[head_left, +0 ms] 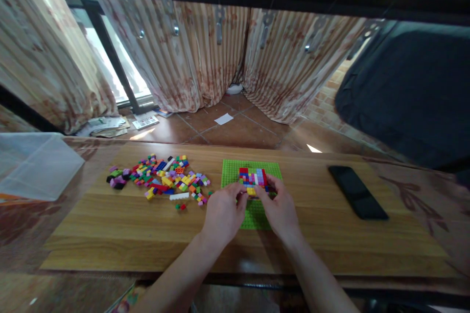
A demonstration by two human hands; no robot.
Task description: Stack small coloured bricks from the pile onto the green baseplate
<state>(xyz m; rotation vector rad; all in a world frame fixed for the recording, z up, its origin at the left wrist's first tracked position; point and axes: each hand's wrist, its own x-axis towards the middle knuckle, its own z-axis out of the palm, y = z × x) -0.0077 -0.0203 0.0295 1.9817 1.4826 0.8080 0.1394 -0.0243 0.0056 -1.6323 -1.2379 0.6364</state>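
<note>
A green baseplate (231, 171) lies on the wooden table (330, 234). On it stands a small block of red, blue, lilac and yellow bricks (253, 178). My left hand (223, 212) and my right hand (279, 208) both rest over the plate's near half. Their fingertips pinch together at the block's front edge, around a yellow brick (251, 190). Which hand grips the yellow brick I cannot tell. A heap of loose coloured bricks (165, 178) lies to the left of the plate.
A black phone (357, 191) lies flat on the table at the right. A clear plastic box (35, 164) sits at the far left. Beyond the table are a tiled floor, curtains and a dark cloth at upper right.
</note>
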